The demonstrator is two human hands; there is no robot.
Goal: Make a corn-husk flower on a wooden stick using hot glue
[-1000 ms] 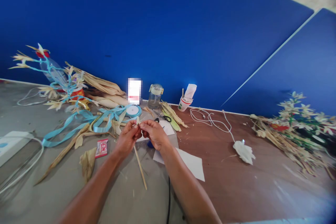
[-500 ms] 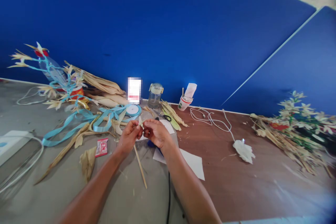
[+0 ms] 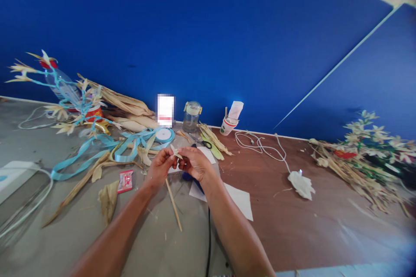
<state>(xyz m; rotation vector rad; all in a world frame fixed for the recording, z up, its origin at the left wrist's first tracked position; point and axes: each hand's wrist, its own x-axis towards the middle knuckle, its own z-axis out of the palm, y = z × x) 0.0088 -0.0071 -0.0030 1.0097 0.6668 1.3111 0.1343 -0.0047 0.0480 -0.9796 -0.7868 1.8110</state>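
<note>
Head cam: L hand (image 3: pixel 159 169) & R hand (image 3: pixel 197 163) meet near ctr, fingers of both pinching a small pale husk pc (image 3: pixel 176 152) btwn them. Thin stick (image 3: pixel 174 206) lies on near side; blue ribbon roll (image 3: pixel 164 134) & scissors (image 3: pixel 204 143) sit on far side, roll to L, scissors to R, w/ white paper (image 3: pixel 242 202) near R.

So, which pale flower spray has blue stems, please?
The left pale flower spray, by the clear plastic bottle; the right pale flower spray is green-stemmed.
</note>
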